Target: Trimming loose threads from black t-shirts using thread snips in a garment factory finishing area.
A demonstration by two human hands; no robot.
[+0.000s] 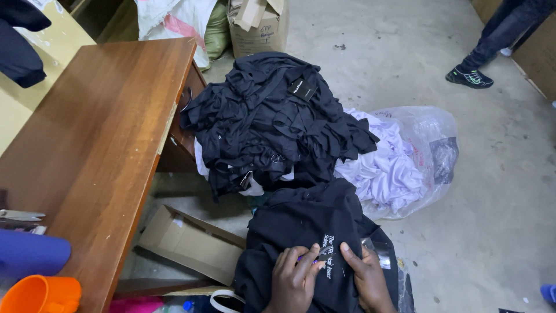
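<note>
From my seat, both of my hands run off the bottom edge: the left hand (294, 281) and right hand (368, 278) lose their wrists there, and what the left fingers pinch is too small to tell. The black printed garment (313, 232) under them is also cut at the bottom. At lower left, the orange plastic cup (40, 294) and the blue rounded object (32, 253) are cropped (I cannot say what the blue one is). At upper right, another person's dark trouser leg (504, 29) leaves the frame. The white cloth in the clear plastic bag (428, 150) lies partly buried under the heap of black clothes (272, 122).
</note>
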